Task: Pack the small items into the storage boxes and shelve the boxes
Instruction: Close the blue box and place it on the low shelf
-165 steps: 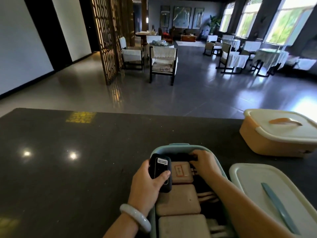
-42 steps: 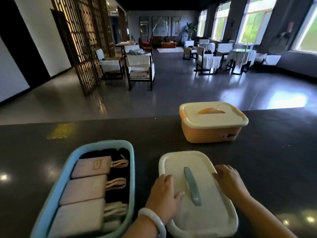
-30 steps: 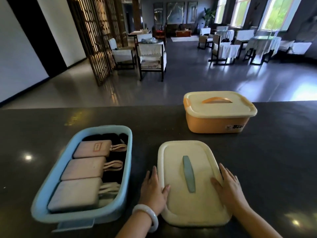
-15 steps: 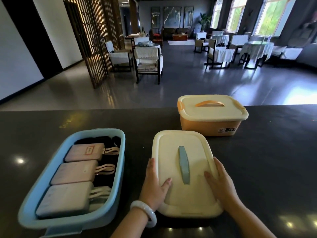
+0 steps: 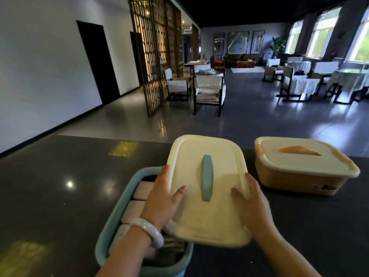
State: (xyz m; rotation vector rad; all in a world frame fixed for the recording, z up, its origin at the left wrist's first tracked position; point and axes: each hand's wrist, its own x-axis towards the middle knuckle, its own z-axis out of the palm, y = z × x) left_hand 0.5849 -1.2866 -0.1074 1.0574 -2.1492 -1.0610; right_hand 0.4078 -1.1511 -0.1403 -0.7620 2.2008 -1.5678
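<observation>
Lifted off the dark glossy counter [image 5: 60,176], the cream rounded-rectangular lid [image 5: 207,196] now hangs tilted over the blue plastic box [image 5: 117,212]. Left hand [image 5: 163,198] and right hand [image 5: 251,202] clasp its long edges, thumbs on top. Pale pouches [image 5: 139,192] lie inside.

1. Open box [image 5: 117,214] on counter [image 5: 50,196], near edge, left of centre; pouches [image 5: 137,208] in it.
2. Lid [image 5: 207,188] above box, toward 1 o'clock.
3. Lidded box [image 5: 299,168] at 3 o'clock of lid, apart.

I can read no text here; the dark printed label [image 5: 327,187] on the orange box [image 5: 289,180], right of frame, is too blurred.
</observation>
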